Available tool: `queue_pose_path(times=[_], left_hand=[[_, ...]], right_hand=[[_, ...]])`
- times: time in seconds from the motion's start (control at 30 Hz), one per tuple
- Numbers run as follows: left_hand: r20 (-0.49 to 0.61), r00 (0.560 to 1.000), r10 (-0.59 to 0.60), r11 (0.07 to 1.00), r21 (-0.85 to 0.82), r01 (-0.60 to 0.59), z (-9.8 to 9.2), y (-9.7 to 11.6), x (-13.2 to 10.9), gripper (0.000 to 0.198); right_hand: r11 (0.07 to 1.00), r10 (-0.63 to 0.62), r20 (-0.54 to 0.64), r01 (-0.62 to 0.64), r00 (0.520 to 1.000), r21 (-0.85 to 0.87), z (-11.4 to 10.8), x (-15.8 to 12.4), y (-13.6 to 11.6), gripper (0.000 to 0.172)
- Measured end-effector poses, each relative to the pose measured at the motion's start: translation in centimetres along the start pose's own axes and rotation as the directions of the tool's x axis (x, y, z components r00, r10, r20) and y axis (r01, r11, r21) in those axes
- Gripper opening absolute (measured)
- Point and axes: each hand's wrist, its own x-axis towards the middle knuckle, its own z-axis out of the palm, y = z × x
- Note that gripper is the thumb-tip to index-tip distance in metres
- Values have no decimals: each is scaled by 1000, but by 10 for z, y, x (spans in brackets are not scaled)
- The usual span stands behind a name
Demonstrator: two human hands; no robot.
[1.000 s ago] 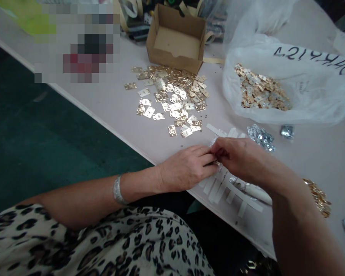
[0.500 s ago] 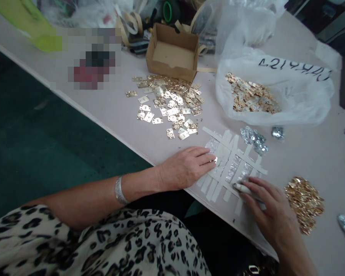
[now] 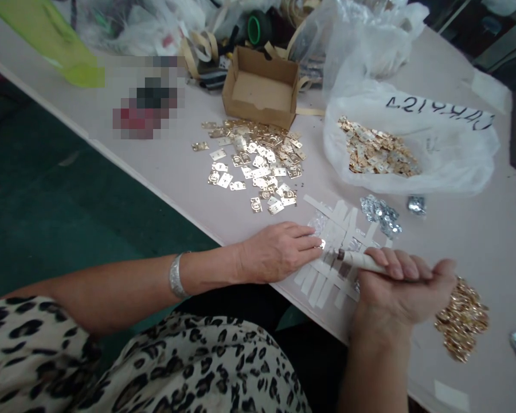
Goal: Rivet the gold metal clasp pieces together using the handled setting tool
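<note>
My left hand [image 3: 279, 250] lies low over the table's near edge, its fingers together and their tips on a small shiny metal plate [image 3: 322, 244]. Under those fingertips is a patch of crossed pale tape strips [image 3: 337, 215] with clear plastic showing between them. My right hand [image 3: 406, 284] is turned over, fingers closed around a white pen-like tool [image 3: 363, 261]. The tool's dark end points left toward the small plate; I cannot tell whether they touch. Beyond my left hand lies a loose spread of gold-coloured metal plates [image 3: 258, 166], some with round cut-outs.
An open cardboard box [image 3: 258, 86] stands behind the plates. A white plastic bag [image 3: 456, 155] holds more gold pieces. Silver pieces [image 3: 380, 214], a small silver packet [image 3: 416, 205] and a heap of gold pieces [image 3: 464, 321] lie to the right.
My right hand has lifted and rolled over, swinging the white tool's dark end up and left toward my left fingertips. My left hand stays in place on the small plate.
</note>
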Motion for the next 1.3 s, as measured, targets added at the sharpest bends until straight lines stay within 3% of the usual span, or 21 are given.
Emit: queue_pose_path(times=[0.13, 0.33, 0.57, 0.77, 0.97, 1.17, 1.3], left_hand=[[-9, 1000, -19, 1000, -4, 19, -1, 0, -1, 24], [32, 999, -32, 999, -25, 32, -2, 0, 1, 25], [31, 999, -24, 997, -68, 26, -3, -3, 1, 24], [9, 1000, -27, 996, -87, 28, -3, -3, 1, 23], [-6, 999, -31, 997, -77, 31, 1, -1, 0, 19], [-7, 1000, -6, 998, -58, 6, 3, -2, -2, 19], [16, 1000, -14, 999, -49, 15, 2, -1, -1, 21]], right_hand=[[997, 0, 73, 6, 997, -83, 8, 5, 16, 62], [999, 18, 128, -13, 992, -41, 8, 8, 18, 56], [998, 67, 69, -68, 995, 11, 0, 16, 21, 49], [987, -42, 170, 67, 985, -144, 24, 1, 15, 46], [966, -104, 385, 186, 917, -181, 49, -20, 9, 43], [982, -145, 151, 161, 978, -97, 33, -7, 12, 40], [978, -151, 186, 174, 971, -117, 34, -9, 13, 41]])
